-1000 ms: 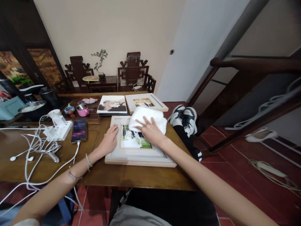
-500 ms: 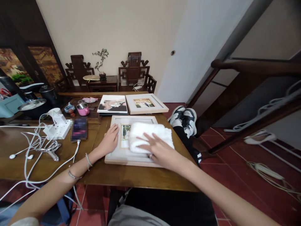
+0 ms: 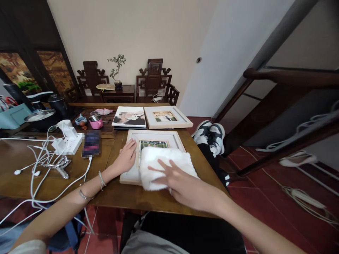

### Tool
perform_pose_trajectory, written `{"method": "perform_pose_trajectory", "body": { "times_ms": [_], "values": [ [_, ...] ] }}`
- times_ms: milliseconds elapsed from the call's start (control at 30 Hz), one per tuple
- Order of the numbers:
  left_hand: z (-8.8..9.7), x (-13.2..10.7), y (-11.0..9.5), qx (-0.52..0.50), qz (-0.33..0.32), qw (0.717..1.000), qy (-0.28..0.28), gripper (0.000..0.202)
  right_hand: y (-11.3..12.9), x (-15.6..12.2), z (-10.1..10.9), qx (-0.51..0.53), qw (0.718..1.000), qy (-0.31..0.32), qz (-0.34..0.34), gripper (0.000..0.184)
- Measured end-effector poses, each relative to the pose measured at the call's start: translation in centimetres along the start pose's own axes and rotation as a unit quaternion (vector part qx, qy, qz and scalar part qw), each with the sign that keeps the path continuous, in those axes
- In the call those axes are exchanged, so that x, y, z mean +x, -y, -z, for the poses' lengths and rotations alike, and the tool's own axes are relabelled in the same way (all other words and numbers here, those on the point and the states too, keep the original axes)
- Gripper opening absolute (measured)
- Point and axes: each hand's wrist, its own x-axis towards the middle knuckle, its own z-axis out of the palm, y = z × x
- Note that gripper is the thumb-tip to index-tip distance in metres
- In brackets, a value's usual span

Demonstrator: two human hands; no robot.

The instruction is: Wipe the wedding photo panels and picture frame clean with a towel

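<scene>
A light wooden picture frame (image 3: pixel 130 176) with a white mount and a photo lies flat on the table. My left hand (image 3: pixel 127 155) rests on its left side, palm down, with the fingers stretched out and nothing held. A folded white fluffy cloth (image 3: pixel 150 157) covers the middle and lower right of the frame and hangs past its front edge. My right hand (image 3: pixel 174 176) presses on top of the cloth with spread fingers. The cloth hides the lower part of the photo.
Behind lie a second frame (image 3: pixel 182 121) and a printed picture panel (image 3: pixel 129 121). Left are a phone (image 3: pixel 91 144), a white power strip (image 3: pixel 71 143), tangled cables, a pink cup (image 3: pixel 95 121) and a dark pot (image 3: pixel 39 121). Someone's sneakers (image 3: pixel 215 137) show beyond the right edge.
My right hand has moved the white cloth toward me and slightly left across the frame, uncovering the top of the photo. My left hand stays on the frame's left side.
</scene>
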Motion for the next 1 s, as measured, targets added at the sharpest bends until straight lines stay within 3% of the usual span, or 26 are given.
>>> {"method": "perform_pose_trajectory", "body": {
  "times_ms": [100,200,333,433,567,667,833,1000],
  "values": [
    [0.1,0.0,-0.2,0.008,0.011,1.000,0.009,0.044,2.6,-1.9,0.5,0.032,0.999,0.025,0.024,0.078],
    [0.3,0.0,-0.4,-0.001,0.021,1.000,0.018,0.044,2.0,-1.0,-0.2,0.005,1.000,-0.003,0.007,0.076],
    [0.5,0.0,-0.5,-0.037,0.020,0.999,0.015,0.046,-2.1,4.1,-1.2,-0.093,0.993,-0.053,-0.046,0.069],
    [0.8,0.0,-0.5,-0.069,0.014,0.998,-0.009,0.052,-4.8,8.6,-0.8,-0.139,0.985,-0.080,-0.067,0.066],
    [1.0,0.1,-0.7,-0.094,0.006,0.994,-0.047,0.056,-5.1,11.7,0.0,-0.143,0.985,-0.079,-0.053,0.060],
    [1.0,0.1,-0.9,-0.115,0.012,0.991,-0.062,0.057,-3.1,10.3,-0.1,-0.111,0.992,-0.054,-0.017,0.059],
    [0.8,0.1,-1.0,-0.137,0.043,0.988,-0.059,0.059,1.2,3.9,-0.2,-0.004,0.999,-0.011,0.051,0.063],
    [0.3,0.1,-0.2,-0.065,0.037,0.997,-0.020,0.050,1.0,-2.1,1.0,0.065,0.997,0.033,-0.006,0.065]
  ]
}}
